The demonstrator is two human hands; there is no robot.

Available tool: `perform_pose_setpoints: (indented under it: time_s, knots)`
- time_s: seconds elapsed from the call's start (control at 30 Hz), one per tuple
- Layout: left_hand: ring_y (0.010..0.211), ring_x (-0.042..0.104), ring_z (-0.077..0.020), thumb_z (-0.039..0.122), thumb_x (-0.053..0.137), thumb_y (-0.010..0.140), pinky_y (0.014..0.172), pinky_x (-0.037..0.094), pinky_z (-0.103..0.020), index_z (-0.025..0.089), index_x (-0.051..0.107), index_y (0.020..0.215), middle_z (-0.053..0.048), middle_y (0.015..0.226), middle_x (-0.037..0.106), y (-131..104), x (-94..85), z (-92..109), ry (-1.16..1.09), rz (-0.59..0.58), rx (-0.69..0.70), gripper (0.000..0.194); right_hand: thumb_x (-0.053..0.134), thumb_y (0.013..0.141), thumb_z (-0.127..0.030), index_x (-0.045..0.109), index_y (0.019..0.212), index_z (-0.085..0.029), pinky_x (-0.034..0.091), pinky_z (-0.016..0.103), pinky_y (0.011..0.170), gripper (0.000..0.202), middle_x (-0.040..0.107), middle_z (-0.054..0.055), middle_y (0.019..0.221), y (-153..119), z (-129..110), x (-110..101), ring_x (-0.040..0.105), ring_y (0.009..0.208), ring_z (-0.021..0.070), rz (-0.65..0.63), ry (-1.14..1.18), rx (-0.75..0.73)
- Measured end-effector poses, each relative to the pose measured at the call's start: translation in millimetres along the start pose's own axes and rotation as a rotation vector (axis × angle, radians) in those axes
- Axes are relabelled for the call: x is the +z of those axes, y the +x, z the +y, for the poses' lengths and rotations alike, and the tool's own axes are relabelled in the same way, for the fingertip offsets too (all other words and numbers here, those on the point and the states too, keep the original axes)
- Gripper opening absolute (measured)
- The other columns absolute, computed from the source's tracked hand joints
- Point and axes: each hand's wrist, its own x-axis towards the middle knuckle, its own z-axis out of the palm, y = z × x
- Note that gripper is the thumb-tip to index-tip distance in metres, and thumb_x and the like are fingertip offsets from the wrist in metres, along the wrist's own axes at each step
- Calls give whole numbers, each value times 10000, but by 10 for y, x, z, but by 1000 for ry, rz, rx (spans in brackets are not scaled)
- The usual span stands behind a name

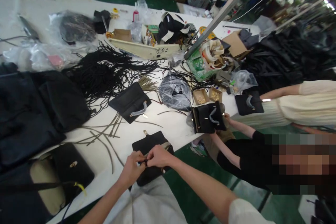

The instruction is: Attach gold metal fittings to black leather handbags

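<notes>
Our grip is sitting narrow at the lower centre of the frame: the left hand (pixel 132 168) and the right hand (pixel 159 155) are meeting fingertip to fingertip, pinching at the opening of a black handbag (pixel 151 139). Whether we are also holding a separate small piece there, we cannot tell; our fingers are hiding it. The bag is lying with its flap spread on the worktop (pixel 181 127), while its near part is reaching past the front edge, over our trousers (pixel 157 201). That overhang is posing the likeliest trouble: with both hands pinching one small spot, nothing is visibly steadying the far side, so a sharp tug could be tipping or sliding the bag lapward. A slack pinch could be losing the edge. The metal clasp (pixel 145 132) is lying bare on the flap, risking scratches, and loose thin strips (pixel 115 125), left of centre, could be catching underneath.
</notes>
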Motion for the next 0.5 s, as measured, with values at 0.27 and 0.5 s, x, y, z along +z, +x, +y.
perform_pose_setpoints:
  time_s: [0.27,0.5]
  knots:
    - [872,687,-257,215,614,830,797,505,-349,222,753,680,-61,818,736,-35,98,-185,25,-36,40,205,945,607,-256,893,817,-234,495,211,616,218,779,-42,682,25,81,107,696,646,158,-33,24,32]
    - [742,692,-245,333,736,776,721,572,-323,259,703,656,-25,730,731,42,66,-463,71,9,66,144,721,1078,-402,757,1289,-175,655,405,923,312,793,84,1203,149,759,-2073,774,1027,218,448,-54,188]
